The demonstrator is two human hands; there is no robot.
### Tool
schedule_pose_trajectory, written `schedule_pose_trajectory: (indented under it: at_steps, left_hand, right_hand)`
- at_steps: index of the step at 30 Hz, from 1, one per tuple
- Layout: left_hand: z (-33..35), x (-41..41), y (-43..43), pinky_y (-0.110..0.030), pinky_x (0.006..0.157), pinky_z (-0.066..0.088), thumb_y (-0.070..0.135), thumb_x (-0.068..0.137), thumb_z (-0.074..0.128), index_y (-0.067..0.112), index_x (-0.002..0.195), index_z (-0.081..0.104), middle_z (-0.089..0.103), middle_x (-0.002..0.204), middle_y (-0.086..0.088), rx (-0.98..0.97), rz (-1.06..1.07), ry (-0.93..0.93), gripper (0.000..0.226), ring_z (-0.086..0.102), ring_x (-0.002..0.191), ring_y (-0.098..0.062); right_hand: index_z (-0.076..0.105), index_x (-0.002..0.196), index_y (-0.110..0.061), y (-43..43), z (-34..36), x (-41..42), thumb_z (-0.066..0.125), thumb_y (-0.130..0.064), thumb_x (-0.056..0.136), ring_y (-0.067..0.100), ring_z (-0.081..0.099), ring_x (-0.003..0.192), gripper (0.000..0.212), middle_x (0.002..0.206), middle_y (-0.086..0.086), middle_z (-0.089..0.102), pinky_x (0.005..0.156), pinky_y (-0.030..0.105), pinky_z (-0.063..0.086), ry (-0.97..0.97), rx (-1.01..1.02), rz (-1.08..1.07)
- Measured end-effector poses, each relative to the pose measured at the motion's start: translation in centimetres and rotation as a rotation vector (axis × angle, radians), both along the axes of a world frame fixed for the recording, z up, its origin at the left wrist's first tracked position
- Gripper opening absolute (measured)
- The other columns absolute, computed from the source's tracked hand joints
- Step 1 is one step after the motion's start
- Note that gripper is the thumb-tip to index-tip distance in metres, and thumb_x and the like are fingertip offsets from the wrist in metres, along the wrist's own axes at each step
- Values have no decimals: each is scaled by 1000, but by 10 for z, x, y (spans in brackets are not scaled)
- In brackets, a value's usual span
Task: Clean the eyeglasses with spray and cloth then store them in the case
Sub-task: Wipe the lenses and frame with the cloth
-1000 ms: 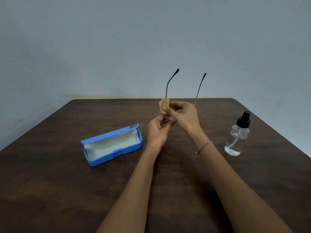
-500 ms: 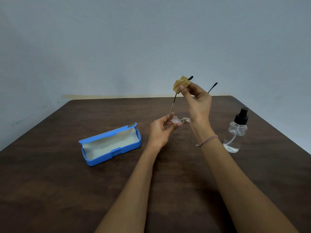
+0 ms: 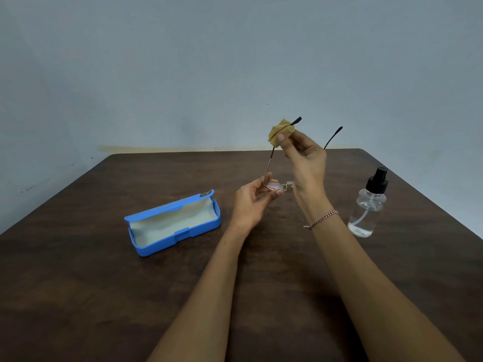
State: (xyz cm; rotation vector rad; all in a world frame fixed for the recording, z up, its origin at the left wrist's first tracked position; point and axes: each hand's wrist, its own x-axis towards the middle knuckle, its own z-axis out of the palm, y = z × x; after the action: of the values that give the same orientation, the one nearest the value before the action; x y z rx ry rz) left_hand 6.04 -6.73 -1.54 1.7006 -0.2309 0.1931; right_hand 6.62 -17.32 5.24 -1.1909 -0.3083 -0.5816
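Observation:
My left hand (image 3: 252, 201) pinches the thin-framed eyeglasses (image 3: 274, 185) at the left lens, above the table, with both temple arms pointing up and away. My right hand (image 3: 303, 158) holds a folded yellow cloth (image 3: 281, 131) wrapped around the left temple arm near its dark tip. The other temple arm sticks out behind my right hand. An open blue case (image 3: 173, 223) with a pale lining lies to the left of my hands. A clear spray bottle (image 3: 368, 205) with a black nozzle stands upright to the right.
Everything sits on a dark brown wooden table (image 3: 78, 283) that ends at a pale blue-grey wall behind. A braided bracelet circles my right wrist.
My right hand has slid the cloth up the left temple arm from near the hinge to near the tip. The glasses have tilted slightly, and my left hand keeps its hold.

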Motion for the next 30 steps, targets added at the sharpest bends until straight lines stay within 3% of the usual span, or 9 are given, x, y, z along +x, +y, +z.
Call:
schedule_pose_trajectory:
  at_steps: [2,5,8,14,17,21,23,27,30]
  left_hand:
    - [0,0,0,-10,88,45,19,80,73,14,129,55,65,106,14,20,-2,2,53,58,91,16]
    - [-1,0,-1,-21,97,44,20,80,73,13,129,55,67,110,9,43,-3,-4,52,59,103,3]
    - [-1,0,-1,-15,93,44,20,80,72,14,130,55,66,112,10,37,1,-11,53,58,99,9]
    - [0,0,0,-4,81,45,16,84,69,13,130,54,67,106,8,-10,1,-51,49,59,89,16]
    - [2,0,4,-4,79,45,18,86,67,25,121,58,67,101,16,-10,3,-66,37,59,90,16]
    - [2,1,8,-18,85,46,24,87,66,37,100,61,70,99,13,10,12,-92,19,61,99,3]
    - [2,2,9,-21,87,46,25,86,66,35,103,63,70,102,11,-4,28,-108,20,61,100,1]
    - [3,1,11,-11,78,45,22,87,65,37,104,61,68,97,17,-24,51,-121,23,60,95,9]
    - [4,-1,10,-6,76,45,19,88,63,35,107,59,66,98,19,-33,38,-126,25,59,94,13]
  right_hand:
    - [67,97,4,-3,2,0,69,-10,83,7,61,83,20,87,5,69,81,20,47,-29,44,-17]
    - [69,92,-10,-8,5,1,69,-12,83,1,58,73,9,74,-10,69,73,14,45,-56,109,-31]
    - [70,87,-11,-7,3,2,69,-12,82,3,60,76,5,74,-8,69,78,18,48,-50,85,-19]
    - [70,95,-8,-4,-7,6,73,-10,79,11,67,86,16,86,0,72,82,25,52,40,-108,22]
    - [71,92,-13,-7,-13,9,73,-11,79,4,67,76,13,80,-5,72,74,19,51,88,-293,79]
    - [72,96,-13,-9,-22,10,75,-16,77,5,61,76,19,84,2,72,72,23,52,107,-623,95]
    - [72,98,-12,-10,-22,11,77,-18,76,11,61,78,23,87,4,72,74,27,52,111,-636,99]
    - [72,99,-11,-10,-23,10,77,-19,76,27,66,88,25,89,8,72,81,37,56,112,-666,104]
    - [72,99,-12,-10,-24,10,77,-19,76,25,66,82,24,86,7,71,80,36,56,102,-667,97]
